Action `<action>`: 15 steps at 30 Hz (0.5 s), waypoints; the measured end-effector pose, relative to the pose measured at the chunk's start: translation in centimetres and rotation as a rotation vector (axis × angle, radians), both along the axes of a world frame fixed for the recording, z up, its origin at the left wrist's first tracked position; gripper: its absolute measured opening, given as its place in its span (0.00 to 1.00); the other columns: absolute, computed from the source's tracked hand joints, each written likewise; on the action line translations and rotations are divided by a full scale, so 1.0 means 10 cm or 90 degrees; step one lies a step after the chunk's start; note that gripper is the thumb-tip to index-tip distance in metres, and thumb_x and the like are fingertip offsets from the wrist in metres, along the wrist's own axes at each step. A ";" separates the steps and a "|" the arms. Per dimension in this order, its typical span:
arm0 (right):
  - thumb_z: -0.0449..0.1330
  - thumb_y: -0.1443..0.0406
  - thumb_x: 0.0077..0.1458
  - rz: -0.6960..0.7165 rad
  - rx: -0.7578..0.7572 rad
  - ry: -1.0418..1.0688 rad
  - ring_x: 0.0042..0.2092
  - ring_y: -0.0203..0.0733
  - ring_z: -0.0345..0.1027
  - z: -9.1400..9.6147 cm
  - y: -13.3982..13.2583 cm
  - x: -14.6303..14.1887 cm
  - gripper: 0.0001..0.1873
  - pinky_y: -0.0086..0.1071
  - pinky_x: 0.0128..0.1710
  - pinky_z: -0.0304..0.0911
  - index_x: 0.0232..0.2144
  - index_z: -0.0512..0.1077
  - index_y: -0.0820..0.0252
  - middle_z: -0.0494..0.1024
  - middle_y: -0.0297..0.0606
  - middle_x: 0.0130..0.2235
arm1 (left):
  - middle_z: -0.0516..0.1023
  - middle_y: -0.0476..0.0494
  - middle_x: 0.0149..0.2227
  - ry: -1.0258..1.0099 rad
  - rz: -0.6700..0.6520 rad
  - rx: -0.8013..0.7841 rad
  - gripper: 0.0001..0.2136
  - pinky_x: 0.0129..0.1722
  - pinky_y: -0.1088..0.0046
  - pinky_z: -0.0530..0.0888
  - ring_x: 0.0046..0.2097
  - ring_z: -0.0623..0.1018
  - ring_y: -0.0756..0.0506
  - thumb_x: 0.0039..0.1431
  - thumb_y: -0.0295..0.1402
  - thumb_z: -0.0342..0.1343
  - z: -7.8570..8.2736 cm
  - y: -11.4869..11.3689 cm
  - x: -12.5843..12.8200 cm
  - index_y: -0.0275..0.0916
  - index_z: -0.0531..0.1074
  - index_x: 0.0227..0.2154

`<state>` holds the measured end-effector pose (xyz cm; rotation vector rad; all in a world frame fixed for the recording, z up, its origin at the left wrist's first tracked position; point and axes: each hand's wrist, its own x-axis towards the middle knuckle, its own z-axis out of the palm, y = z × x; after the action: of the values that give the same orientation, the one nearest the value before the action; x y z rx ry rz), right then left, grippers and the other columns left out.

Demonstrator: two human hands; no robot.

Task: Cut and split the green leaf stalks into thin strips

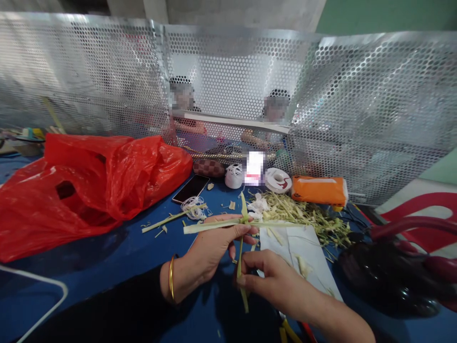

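My left hand, with a gold bangle on the wrist, pinches two crossed pale green leaf strips where they meet. One strip runs left to right, the other hangs down. My right hand grips the lower end of the hanging strip between thumb and fingers. Both hands hover above the blue table, over the edge of a white paper sheet.
A large red plastic bag lies at left. A dark phone, thread spools, a tape roll, an orange pack and a heap of leaf scraps lie behind. A perforated metal screen separates two other people.
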<state>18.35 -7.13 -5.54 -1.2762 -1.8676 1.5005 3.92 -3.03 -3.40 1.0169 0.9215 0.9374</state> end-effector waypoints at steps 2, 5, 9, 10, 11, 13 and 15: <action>0.56 0.66 0.49 0.021 0.004 0.003 0.26 0.33 0.52 0.03 0.00 0.00 0.08 0.28 0.28 0.52 0.20 0.65 0.60 0.61 0.29 0.22 | 0.81 0.39 0.33 0.004 -0.008 0.000 0.08 0.13 0.86 0.62 0.30 0.79 0.49 0.50 0.30 0.61 -0.01 -0.01 0.00 0.33 0.76 0.34; 0.57 0.67 0.50 0.055 0.001 0.012 0.27 0.33 0.53 0.04 0.00 0.00 0.08 0.27 0.28 0.52 0.21 0.65 0.61 0.61 0.28 0.23 | 0.81 0.39 0.34 0.006 -0.008 -0.002 0.09 0.13 0.86 0.61 0.31 0.79 0.49 0.50 0.30 0.61 -0.02 -0.01 0.00 0.34 0.76 0.36; 0.56 0.68 0.52 0.049 0.071 -0.046 0.27 0.33 0.56 0.04 -0.04 -0.01 0.08 0.26 0.27 0.52 0.21 0.65 0.60 0.63 0.28 0.23 | 0.81 0.40 0.33 0.015 -0.014 0.012 0.11 0.14 0.85 0.61 0.29 0.79 0.49 0.51 0.32 0.61 -0.02 0.01 -0.01 0.34 0.74 0.37; 0.56 0.68 0.53 0.031 0.123 -0.068 0.27 0.34 0.57 0.05 -0.05 -0.01 0.09 0.27 0.27 0.53 0.21 0.66 0.60 0.65 0.29 0.23 | 0.80 0.41 0.32 0.019 -0.018 0.018 0.11 0.14 0.84 0.62 0.29 0.78 0.49 0.51 0.32 0.61 -0.01 0.02 -0.02 0.34 0.74 0.37; 0.56 0.66 0.55 0.004 0.191 -0.085 0.27 0.34 0.59 0.07 -0.06 0.01 0.09 0.27 0.27 0.54 0.22 0.67 0.59 0.67 0.30 0.24 | 0.80 0.42 0.31 0.022 -0.023 0.023 0.11 0.14 0.84 0.62 0.28 0.78 0.50 0.51 0.33 0.61 -0.01 0.03 -0.03 0.35 0.74 0.37; 0.55 0.63 0.58 -0.074 0.355 -0.108 0.29 0.36 0.63 0.13 -0.06 0.06 0.10 0.28 0.29 0.56 0.25 0.67 0.58 0.70 0.33 0.27 | 0.79 0.44 0.30 0.019 -0.039 0.029 0.12 0.15 0.83 0.62 0.26 0.76 0.51 0.50 0.34 0.62 0.00 0.05 -0.05 0.34 0.74 0.36; 0.54 0.63 0.59 -0.185 0.523 -0.142 0.33 0.40 0.65 0.19 -0.03 0.14 0.09 0.31 0.33 0.59 0.27 0.67 0.58 0.72 0.36 0.31 | 0.78 0.45 0.29 0.002 -0.068 0.025 0.11 0.16 0.83 0.62 0.25 0.74 0.52 0.50 0.36 0.62 0.00 0.06 -0.07 0.34 0.74 0.34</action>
<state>19.79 -7.38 -3.63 -1.2347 -1.9902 0.3589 3.20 -2.46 -3.37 1.0910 0.8462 0.8678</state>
